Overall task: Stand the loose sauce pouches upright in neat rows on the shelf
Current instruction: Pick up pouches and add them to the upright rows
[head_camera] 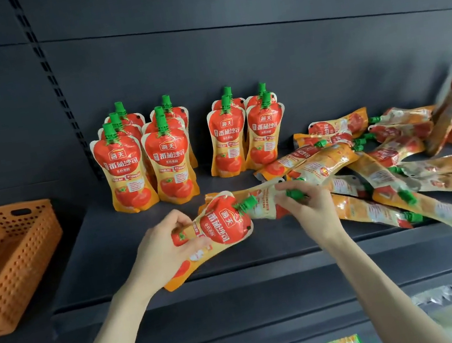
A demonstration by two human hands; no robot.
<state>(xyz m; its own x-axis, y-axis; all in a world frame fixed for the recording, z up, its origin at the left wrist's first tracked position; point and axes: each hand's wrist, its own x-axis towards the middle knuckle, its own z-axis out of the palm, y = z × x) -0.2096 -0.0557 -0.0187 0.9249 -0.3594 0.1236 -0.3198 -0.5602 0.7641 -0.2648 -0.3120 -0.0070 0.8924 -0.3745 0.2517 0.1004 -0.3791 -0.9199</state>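
Here, left hand (160, 252) gripping pouch (225, 226), right hand (313, 210) pinching green cap (295, 195)

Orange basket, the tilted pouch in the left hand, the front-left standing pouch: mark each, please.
Orange basket (25, 276): head view, perforated near wall.
Tilted pouch (224, 223) in left hand (166, 251): head view, red printed face.
Front-left standing pouch (125, 174): head view, mid label.

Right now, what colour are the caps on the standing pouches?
Green caps on the standing pouches, clearest in head view.
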